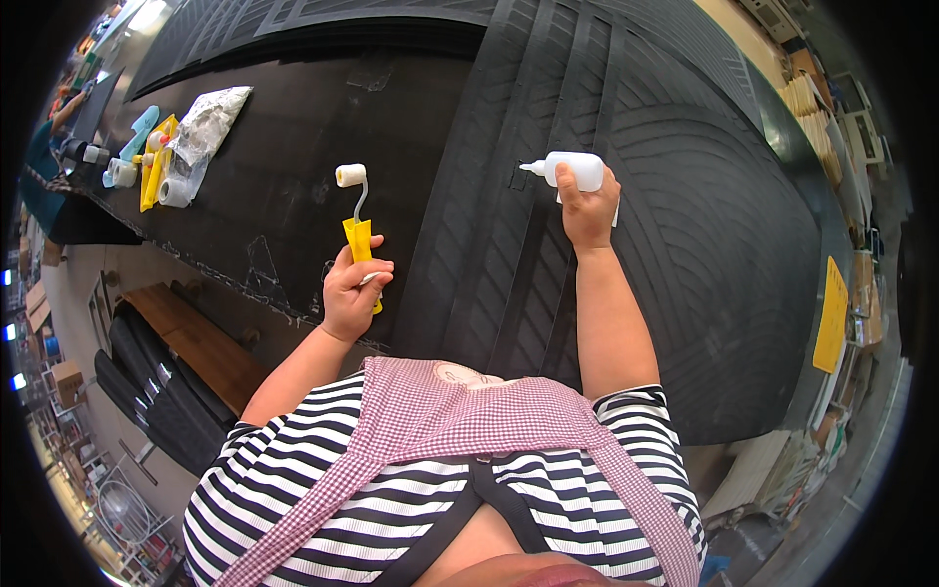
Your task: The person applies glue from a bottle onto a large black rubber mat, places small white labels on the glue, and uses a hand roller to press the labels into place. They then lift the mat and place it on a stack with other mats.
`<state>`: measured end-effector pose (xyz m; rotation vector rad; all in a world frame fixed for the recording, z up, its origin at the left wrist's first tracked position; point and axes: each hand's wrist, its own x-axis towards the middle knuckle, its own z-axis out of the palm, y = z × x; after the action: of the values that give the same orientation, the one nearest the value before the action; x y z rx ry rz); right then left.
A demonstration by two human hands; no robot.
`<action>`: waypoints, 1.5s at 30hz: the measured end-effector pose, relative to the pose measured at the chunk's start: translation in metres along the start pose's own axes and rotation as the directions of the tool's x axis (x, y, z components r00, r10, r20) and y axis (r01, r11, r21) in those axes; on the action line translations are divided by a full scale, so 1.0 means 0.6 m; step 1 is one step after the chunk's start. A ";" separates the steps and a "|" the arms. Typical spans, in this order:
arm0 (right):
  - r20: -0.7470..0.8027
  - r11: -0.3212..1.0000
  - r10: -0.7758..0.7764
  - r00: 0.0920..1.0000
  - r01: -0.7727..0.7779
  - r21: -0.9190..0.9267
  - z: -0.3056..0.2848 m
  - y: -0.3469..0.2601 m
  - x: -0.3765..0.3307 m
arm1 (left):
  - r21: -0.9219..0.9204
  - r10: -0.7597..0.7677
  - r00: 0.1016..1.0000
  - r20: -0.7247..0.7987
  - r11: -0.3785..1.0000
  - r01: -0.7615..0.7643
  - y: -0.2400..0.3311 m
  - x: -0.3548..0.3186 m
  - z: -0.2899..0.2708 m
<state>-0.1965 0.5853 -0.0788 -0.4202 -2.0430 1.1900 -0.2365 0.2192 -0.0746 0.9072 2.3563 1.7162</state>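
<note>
Bottle (579,171) and roller (350,176) in hand
Right hand (589,207) grips bottle, contents indiscernible, sideways over black sheet (694,284); left hand (352,293) holds roller by yellow handle (359,241); plastic bag (209,123) lies far left, contents unclear.

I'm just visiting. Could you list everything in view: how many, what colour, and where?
Roller: 1, white with yellow handle, in the left hand
Bottle: 1, white, in the right hand
Patterned sheets: several, black, on the table's right side and far end
Table: 1, black, under the sheets
Bag: 1, silvery, table's left side
Yellow item: at least 1, yellow, left of the bag
Yellow card: 1, yellow, right edge
Board: at least 1, brown, lower left
Boxes: several, brown, both side edges
Co-worker: 1, dark clothing, far left
Apron: 1, pinkish check, on the wearer
Hands: 2, bare, left and right, above the table
</note>
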 end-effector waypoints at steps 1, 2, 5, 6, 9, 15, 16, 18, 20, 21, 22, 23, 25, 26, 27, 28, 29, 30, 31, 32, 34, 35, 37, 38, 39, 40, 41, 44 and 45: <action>0.014 1.000 -0.006 1.000 0.006 -0.013 -0.001 0.002 -0.001 | 0.001 -0.002 1.000 0.001 1.000 0.002 0.002 0.001 0.000; 0.028 1.000 -0.011 1.000 0.012 -0.027 -0.002 0.006 -0.001 | 0.005 -0.002 1.000 0.003 1.000 0.002 0.002 0.001 0.000; 0.063 1.000 -0.028 0.998 0.028 -0.009 -0.004 0.003 -0.001 | 0.015 0.003 1.000 0.004 1.000 -0.003 0.000 0.000 0.000; 0.073 0.999 -0.033 0.997 0.033 0.007 -0.004 0.000 -0.001 | 0.017 0.006 1.000 0.003 1.000 -0.006 0.000 0.000 0.000; 0.012 0.998 0.026 1.000 -0.027 0.059 -0.003 -0.003 -0.002 | 0.016 -0.001 1.000 0.005 1.000 0.001 0.000 0.000 -0.001; -0.008 0.995 -0.058 0.998 0.057 -0.083 -0.003 0.003 -0.001 | 0.006 -0.010 1.000 0.016 1.000 0.010 -0.004 -0.002 -0.002; 0.001 0.994 -0.074 0.997 0.074 -0.080 -0.004 0.001 -0.001 | 0.009 -0.002 1.000 0.014 1.000 0.001 -0.004 -0.002 -0.002; 0.017 0.991 -0.107 0.994 0.108 -0.076 -0.011 -0.005 -0.002 | 0.010 -0.005 1.000 0.006 1.000 0.005 -0.004 -0.002 -0.001; -0.055 0.998 0.008 0.998 -0.005 0.063 -0.017 -0.009 -0.006 | 0.004 -0.015 1.000 0.006 1.000 0.015 -0.003 -0.002 -0.001; -0.087 0.989 0.070 0.994 -0.058 0.135 -0.022 -0.012 -0.010 | -0.003 -0.025 1.000 0.012 1.000 0.025 -0.003 -0.004 0.000; -0.152 0.894 0.244 0.958 -0.162 0.417 -0.035 -0.021 -0.014 | -0.008 -0.036 0.999 0.012 0.999 0.036 -0.004 -0.005 0.000; -0.184 0.766 0.360 0.915 -0.178 0.617 -0.041 -0.028 -0.011 | -0.006 -0.035 0.999 0.010 0.999 0.035 -0.003 -0.005 -0.001; 0.011 0.360 0.587 0.810 -0.274 0.892 -0.073 -0.061 -0.009 | -0.003 -0.039 0.999 0.006 0.999 0.039 -0.003 -0.007 -0.001; 0.199 0.069 0.562 0.803 -0.285 0.956 -0.098 -0.062 -0.015 | 0.001 -0.031 0.999 0.007 1.000 0.031 -0.002 -0.006 0.000; 0.268 -0.128 0.564 0.781 -0.238 0.963 -0.110 -0.062 -0.025 | 0.006 -0.024 1.000 0.009 1.000 0.024 -0.003 -0.006 0.000; 0.338 -0.322 0.550 0.764 -0.180 0.930 -0.122 -0.058 -0.034 | 0.012 -0.016 1.000 0.011 1.000 0.016 -0.002 -0.005 0.000; 0.340 -0.381 0.565 0.751 -0.128 0.916 -0.129 -0.055 -0.043 | 0.023 0.001 1.000 0.011 1.000 -0.001 -0.002 -0.005 0.001; 0.345 -0.437 0.580 0.738 -0.076 0.896 -0.133 -0.051 -0.052 | 0.041 0.052 0.999 0.006 0.998 -0.053 -0.009 -0.005 0.001; 0.343 -0.466 0.576 0.742 -0.047 0.883 -0.138 -0.048 -0.059 | -0.105 -0.066 0.998 0.005 0.992 0.066 -0.008 -0.007 0.002; 0.344 -0.501 0.572 0.745 -0.014 0.865 -0.140 -0.039 -0.066 | -0.240 -0.181 0.983 0.021 0.954 0.181 -0.008 -0.009 0.002; 0.335 -0.535 0.565 0.754 0.025 0.845 -0.142 -0.033 -0.078 | -0.408 -0.304 0.952 0.043 0.864 0.295 0.000 -0.003 0.001; 0.322 -0.531 0.568 0.758 0.039 0.846 -0.144 -0.033 -0.079 | -0.484 -0.346 0.937 0.040 0.814 0.321 0.010 0.004 0.006; 0.303 -0.531 0.574 0.761 0.064 0.845 -0.146 -0.034 -0.081 | -0.660 -0.438 0.895 0.083 0.649 0.379 0.037 0.029 0.026; 0.303 -0.522 0.583 0.754 0.061 0.851 -0.145 -0.034 -0.082 | -0.713 -0.513 0.849 0.125 0.548 0.437 0.059 0.042 0.033; 0.307 -0.517 0.592 0.746 0.059 0.854 -0.147 -0.034 -0.082 | -0.745 -0.553 0.813 0.185 0.461 0.483 0.085 0.059 0.041; 0.310 -0.510 0.604 0.734 0.057 0.858 -0.150 -0.029 -0.086 | -0.730 -0.557 0.805 0.203 0.462 0.504 0.106 0.072 0.053; 0.324 -0.522 0.595 0.735 0.047 0.852 -0.155 -0.025 -0.091 | -0.698 -0.529 0.812 0.246 0.485 0.527 0.114 0.079 0.062; 0.281 -0.435 0.653 0.703 0.045 0.900 -0.149 -0.093 -0.097 | -0.692 -0.509 0.798 0.324 0.448 0.566 0.134 0.098 0.091; 0.298 -0.350 0.584 0.755 -0.097 0.932 -0.141 -0.105 -0.102 | -0.707 -0.506 0.803 0.315 0.440 0.554 0.139 0.097 0.095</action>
<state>-0.0887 0.5680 -0.0245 -0.3571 0.0686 2.4945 -0.2274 0.3129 -0.0058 0.0204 1.3025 2.0179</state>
